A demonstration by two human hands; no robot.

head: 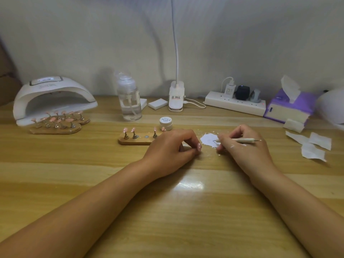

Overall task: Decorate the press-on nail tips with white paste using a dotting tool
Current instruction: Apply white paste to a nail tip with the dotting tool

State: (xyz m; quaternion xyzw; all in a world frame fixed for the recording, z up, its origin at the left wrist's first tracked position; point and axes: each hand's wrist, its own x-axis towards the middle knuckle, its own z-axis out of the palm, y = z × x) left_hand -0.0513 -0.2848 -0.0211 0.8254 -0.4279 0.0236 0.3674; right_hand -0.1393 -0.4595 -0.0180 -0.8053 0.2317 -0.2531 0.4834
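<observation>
Fingers of my right hand [243, 150] pinch the dotting tool [242, 140], tip in the white paste [208, 139] to load it, while just left of the paste my left hand [171, 146] pinches a nail tip [199, 146] ready.

dim, soft | glare on table [189, 183] (light from above) | edges bowed, slightly blurred
</observation>
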